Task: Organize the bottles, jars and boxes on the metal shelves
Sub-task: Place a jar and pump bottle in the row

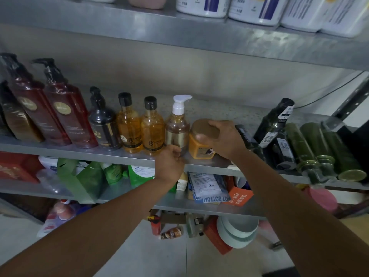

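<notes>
**Both hands at the middle shelf, one on a jar**

On the floor under the shelves lie a small brown bottle (171,233) on its side and a stack of pale green bowls (237,230). Above them, the lower shelf (139,200) carries a green paper bag (83,180), a blue-and-white packet (207,186) and an orange box (239,196).

Both bare arms reach to the front of the middle shelf (79,152). The left hand (169,166) sits at the shelf edge with its fingers (176,150) curled against the foot of a clear bottle with a white pump (177,128); whether they actually grip it cannot be told. Just beside that bottle stands an orange jar (201,146), upright on the shelf. The right hand (223,136) comes over it from the right, its fingers wrapped round the jar's brown lid.

Left of the pump bottle runs a row of upright bottles: two amber ones with black caps (152,130), a black pump bottle (103,128) and two tall red pump bottles (67,114). To the right, dark green bottles (311,148) lie on their sides.

The top shelf (199,35) holds white tubs (203,7).
</notes>
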